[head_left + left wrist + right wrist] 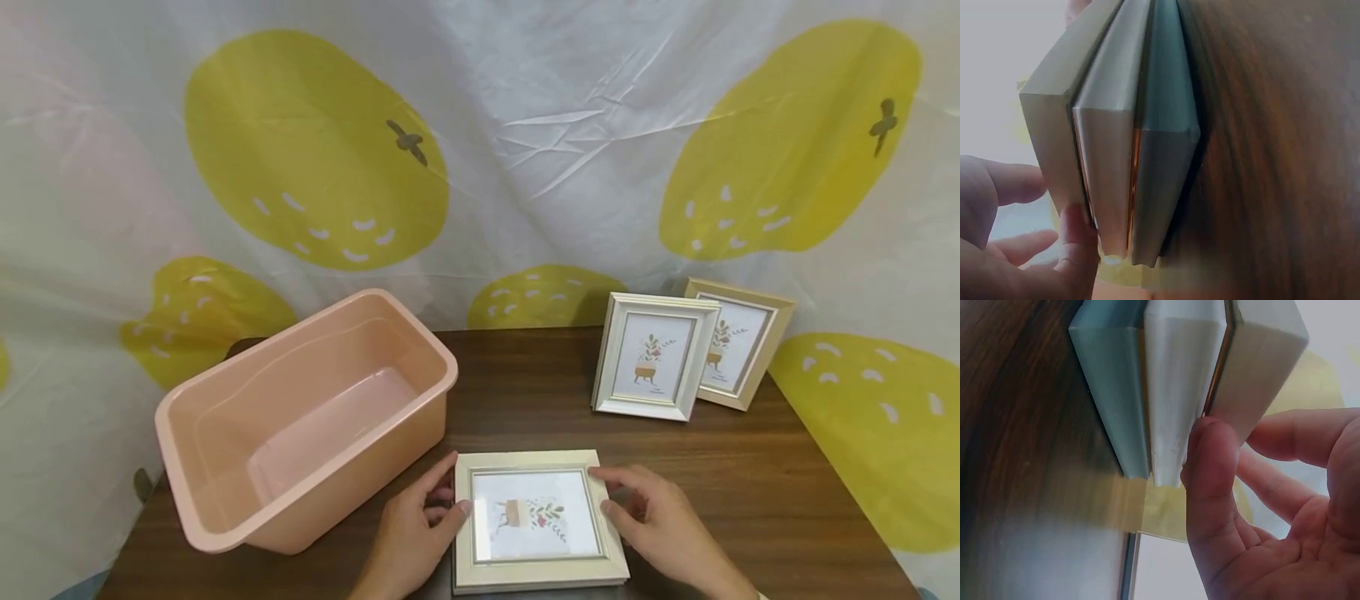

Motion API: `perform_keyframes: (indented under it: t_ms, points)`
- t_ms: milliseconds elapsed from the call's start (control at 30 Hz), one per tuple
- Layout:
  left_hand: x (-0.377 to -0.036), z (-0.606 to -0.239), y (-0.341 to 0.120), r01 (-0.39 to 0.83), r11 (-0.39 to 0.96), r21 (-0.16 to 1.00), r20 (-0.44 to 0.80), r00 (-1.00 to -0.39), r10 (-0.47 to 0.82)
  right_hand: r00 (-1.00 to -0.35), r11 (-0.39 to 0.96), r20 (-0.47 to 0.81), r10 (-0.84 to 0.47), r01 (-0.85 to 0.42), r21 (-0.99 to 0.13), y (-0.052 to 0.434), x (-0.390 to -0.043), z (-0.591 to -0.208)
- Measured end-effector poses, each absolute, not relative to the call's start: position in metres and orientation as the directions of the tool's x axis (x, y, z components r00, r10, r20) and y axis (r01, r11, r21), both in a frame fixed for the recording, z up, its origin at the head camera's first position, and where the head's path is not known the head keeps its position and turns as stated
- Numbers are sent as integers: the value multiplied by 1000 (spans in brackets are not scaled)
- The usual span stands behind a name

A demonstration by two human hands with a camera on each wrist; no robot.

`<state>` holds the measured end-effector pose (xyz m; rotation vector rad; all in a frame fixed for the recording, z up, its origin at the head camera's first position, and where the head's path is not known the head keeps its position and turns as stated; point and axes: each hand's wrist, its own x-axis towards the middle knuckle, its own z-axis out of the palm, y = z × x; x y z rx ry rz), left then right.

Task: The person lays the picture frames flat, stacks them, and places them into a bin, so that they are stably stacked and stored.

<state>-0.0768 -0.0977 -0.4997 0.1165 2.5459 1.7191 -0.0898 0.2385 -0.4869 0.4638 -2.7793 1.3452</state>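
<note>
A cream picture frame (pixel 540 575) with a plant print lies face up at the front of the table, on top of a stack. Under it in the left wrist view are a white frame (pixel 1105 162) and a blue-green frame (pixel 1163 169) at the bottom. My left hand (pixel 412 529) grips the cream frame's left edge, thumb and index finger spread along it. On the opposite edge, my right hand (pixel 663 521) holds the same frame, its thumb (pixel 1213 456) right at the seam above the white one.
A deep pink plastic bin (pixel 330 492) stands at the left, its inside bare. Back right, a white frame (pixel 606 358) stands upright, partly covering a tan frame (pixel 757 367). Behind the brown wooden table (pixel 510 383) hangs a lemon-print cloth (pixel 540 208).
</note>
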Motion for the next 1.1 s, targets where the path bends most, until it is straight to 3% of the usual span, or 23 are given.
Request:
perform_keyframes:
  t_ms: [200,500,1100]
  points:
    - [-77,-500,-100,28,364,931,-13,-994,112,-939,583,141,-313,-308,-752,246,-95,-479]
    - [-77,-500,-96,63,335,940,22,-992,123,-862,546,318,-396,-499,-673,262,-119,-456]
    - [-79,-498,-97,40,345,938,-24,-984,178,-850,569,412,-329,-527,-631,288,-174,-391]
